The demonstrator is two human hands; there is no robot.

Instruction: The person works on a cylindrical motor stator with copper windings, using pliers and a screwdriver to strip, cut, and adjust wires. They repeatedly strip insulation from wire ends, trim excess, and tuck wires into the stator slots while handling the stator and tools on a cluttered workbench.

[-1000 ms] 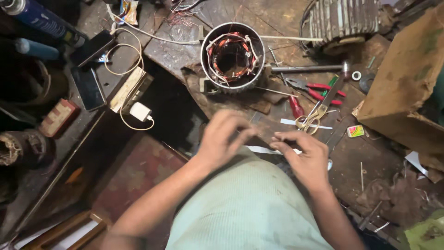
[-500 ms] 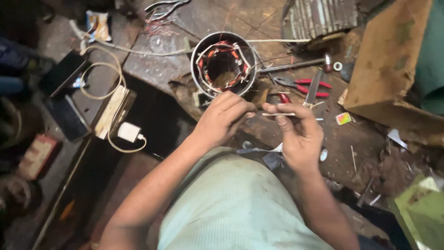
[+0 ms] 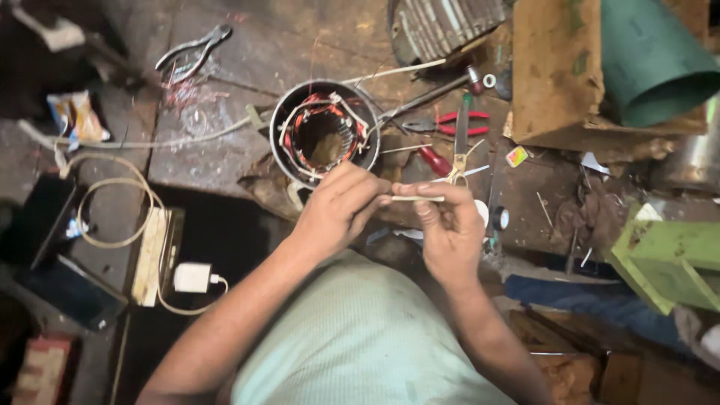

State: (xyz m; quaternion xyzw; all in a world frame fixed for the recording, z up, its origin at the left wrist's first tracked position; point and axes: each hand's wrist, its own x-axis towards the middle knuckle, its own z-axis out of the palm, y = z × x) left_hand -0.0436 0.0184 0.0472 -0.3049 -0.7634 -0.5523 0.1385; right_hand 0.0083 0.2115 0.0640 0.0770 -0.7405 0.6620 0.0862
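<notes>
I hold a thin pale strip [image 3: 416, 198] level between my two hands, just near of the stator [image 3: 324, 133]. My left hand [image 3: 339, 208] has its grip closed on the strip's left end, fingers curled tight over it. My right hand [image 3: 448, 223] pinches the right end between thumb and fingers, so the strip spans the short gap from one grip to the other. Both hands hang above the bench [image 3: 225, 150], close to my chest.

The stator sits just far of my left hand, a round metal shell with red and copper windings and pale strips poking from its slots. To its right lie red-handled pliers [image 3: 450, 124] and scissors [image 3: 459, 161]. Grey pliers [image 3: 193, 51] lie far left. A white charger [image 3: 193, 277] with a looped cable rests near left. A brown box [image 3: 559, 71] stands far right.
</notes>
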